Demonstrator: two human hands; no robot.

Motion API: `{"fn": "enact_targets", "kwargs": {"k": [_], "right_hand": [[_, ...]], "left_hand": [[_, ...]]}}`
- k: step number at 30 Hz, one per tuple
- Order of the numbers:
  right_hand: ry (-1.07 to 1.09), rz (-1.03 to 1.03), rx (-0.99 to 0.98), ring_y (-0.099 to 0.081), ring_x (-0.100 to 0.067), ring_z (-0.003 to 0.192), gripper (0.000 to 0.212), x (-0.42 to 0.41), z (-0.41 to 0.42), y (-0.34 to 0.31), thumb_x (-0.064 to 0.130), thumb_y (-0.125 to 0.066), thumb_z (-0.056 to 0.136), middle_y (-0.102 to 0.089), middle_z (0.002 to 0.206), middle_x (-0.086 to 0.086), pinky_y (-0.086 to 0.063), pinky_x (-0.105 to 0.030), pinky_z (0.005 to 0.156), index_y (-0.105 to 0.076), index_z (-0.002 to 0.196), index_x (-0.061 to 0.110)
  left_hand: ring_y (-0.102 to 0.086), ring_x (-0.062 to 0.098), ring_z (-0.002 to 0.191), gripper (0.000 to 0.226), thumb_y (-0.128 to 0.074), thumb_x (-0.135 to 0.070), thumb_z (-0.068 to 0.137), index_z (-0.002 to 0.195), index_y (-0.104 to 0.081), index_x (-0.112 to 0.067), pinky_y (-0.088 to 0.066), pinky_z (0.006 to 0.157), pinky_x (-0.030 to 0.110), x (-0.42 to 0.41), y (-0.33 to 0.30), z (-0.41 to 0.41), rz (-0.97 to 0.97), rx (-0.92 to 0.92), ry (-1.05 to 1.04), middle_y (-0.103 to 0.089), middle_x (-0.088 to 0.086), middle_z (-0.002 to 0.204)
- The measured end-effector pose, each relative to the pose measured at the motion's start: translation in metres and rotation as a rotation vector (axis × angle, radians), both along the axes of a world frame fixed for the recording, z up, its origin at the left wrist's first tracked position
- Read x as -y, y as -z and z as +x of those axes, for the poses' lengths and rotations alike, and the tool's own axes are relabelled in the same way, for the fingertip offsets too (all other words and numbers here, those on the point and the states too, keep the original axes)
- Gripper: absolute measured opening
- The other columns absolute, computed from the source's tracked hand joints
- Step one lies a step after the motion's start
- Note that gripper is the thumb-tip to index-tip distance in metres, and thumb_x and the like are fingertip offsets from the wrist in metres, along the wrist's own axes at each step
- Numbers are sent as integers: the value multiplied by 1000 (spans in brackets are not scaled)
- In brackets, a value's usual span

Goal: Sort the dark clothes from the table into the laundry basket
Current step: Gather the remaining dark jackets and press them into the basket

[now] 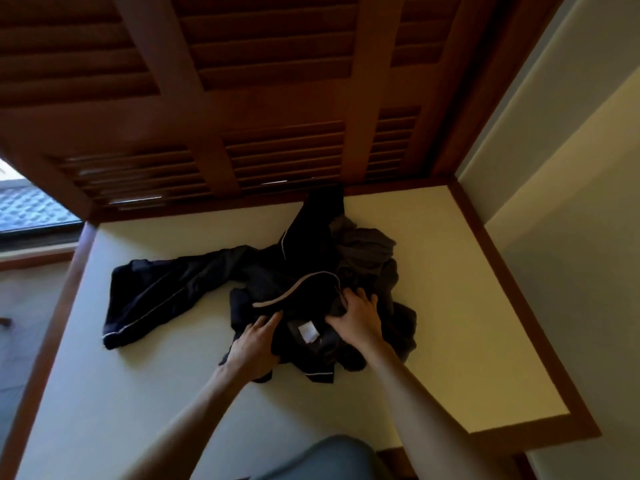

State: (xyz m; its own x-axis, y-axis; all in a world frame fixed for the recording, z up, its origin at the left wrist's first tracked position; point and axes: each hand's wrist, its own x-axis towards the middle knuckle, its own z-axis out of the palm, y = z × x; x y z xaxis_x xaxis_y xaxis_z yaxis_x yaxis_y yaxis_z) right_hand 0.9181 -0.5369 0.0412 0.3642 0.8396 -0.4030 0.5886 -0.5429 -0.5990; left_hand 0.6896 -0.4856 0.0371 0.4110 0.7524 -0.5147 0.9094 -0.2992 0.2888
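Both hands are on the pile of dark clothes [304, 289] in the middle of the table [138, 393]. The right hand [356, 318] has its fingers curled into the cloth near the grey piped edge, pinching a fold. The left hand [254, 344] lies flatter, fingers out, pressing on the near left side of the pile; I cannot tell if it is holding anything.

The black jacket [166, 299] has one long sleeve stretched far out to the left. A grey garment [367, 251] sits bunched on the far right of the pile. A small white tag [307, 331] shows between the hands.

To do this well, I think both hands should scoop under the pile and pull the long sleeve in first, so it does not drag. The laundry basket is not in view.
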Motion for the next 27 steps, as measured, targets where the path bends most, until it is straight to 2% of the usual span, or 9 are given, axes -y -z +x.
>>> {"fn": "enact_targets", "kwargs": {"k": [3,5,10,14,18,20,22,25,27], "right_hand": [[-1,44,-64,-37,-37,125,50,32,-32,5,47,-78,72,-53,120,2,-41,-47,101,-63,115,26],[-7,35,-105,-42,-31,118,48,50,-37,6,39,-82,73,-55,114,3,-40,-42,101,-66,114,22],[-103,-68,-213,-59,-20,111,45,77,-28,-9,45,-84,67,-63,115,7,-51,-45,99,-64,107,37],[-95,-47,-46,-64,-20,106,42,85,-6,-29,23,-85,74,-67,111,2,-53,-40,93,-65,111,21],[-53,-100,94,-62,-25,100,51,93,24,-32,36,-87,64,-58,107,0,-55,-47,84,-47,94,47],[-72,-135,18,-62,-22,103,66,95,37,-31,40,-90,60,-57,115,0,-57,-45,84,-41,103,50],[-48,-140,-103,-55,-22,121,95,97,45,-40,40,-93,59,-49,135,1,-54,-44,96,-35,134,44],[83,-113,-257,-41,-25,139,121,108,64,-48,39,-95,60,-35,152,3,-44,-44,109,-20,155,39],[171,-103,-266,-34,-24,145,132,119,70,-45,51,-97,53,-30,158,6,-40,-47,114,-16,157,40]], "left_hand": [[-25,44,143,96,-76,-38,79,157,-21,-29,-32,113,49,15,-18,-43,-152,-102,1,-17,14,161],[-21,45,143,87,-75,-47,77,150,-32,-29,-31,114,54,23,-34,-56,-79,-142,7,-18,19,156],[-16,54,145,104,-72,-65,77,154,-6,-41,-33,111,64,20,-60,-40,6,233,-117,0,17,164],[13,57,146,103,-65,-71,80,153,6,-55,-28,111,72,8,-32,-31,-163,4,1,28,6,165],[19,55,146,104,-63,-70,82,155,8,-50,-33,108,71,5,4,-39,-33,-108,55,35,2,162],[10,54,148,110,-66,-70,79,155,11,-50,-36,108,68,-6,-5,-34,-62,-166,42,30,1,164],[-16,50,148,111,-70,-68,78,157,6,-46,-41,108,61,-19,-29,-24,-120,-261,64,10,6,169],[-54,35,127,81,-68,-66,80,148,-38,-33,-49,100,51,-30,-85,6,13,-258,132,-50,8,144],[-59,33,117,65,-66,-64,83,134,-51,-26,-50,95,47,-30,-113,32,184,-176,163,-61,6,127]]}}
